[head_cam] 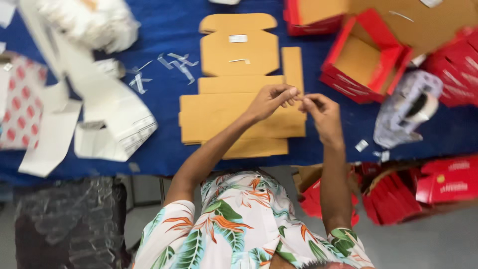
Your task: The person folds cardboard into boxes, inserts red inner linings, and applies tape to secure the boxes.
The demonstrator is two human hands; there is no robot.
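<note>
Brown cardboard, die-cut and unfolded, lies flat on the blue table cover (pixel 164 30) straight ahead of you: the flat box blank (pixel 234 104). Both your hands hover over its right edge, fingertips meeting.

Left hand (pixel 271 99): fingers curled, thumb and forefinger pressed together at the tip. Right hand (pixel 321 112): likewise pinched, its fingertips touching those of the left. Whatever sits between them is too small to make out; it looks like a sliver of something pale, but you cannot tell from this view.

The blank sits directly under the left hand and just left of the right. Two small white strips rest on its upper panel, well above the hands.

Right of the hands, near: an open red box (pixel 366 62) with a brown inside, and a pale roll (pixel 411 107) lying beside it. More red boxes (pixel 448 179) are stacked below the table edge on the right.

Left, well apart: scattered clear tape pieces (pixel 174 62), white paper sheets (pixel 107 119), and a red-dotted packet (pixel 20 99).
</note>
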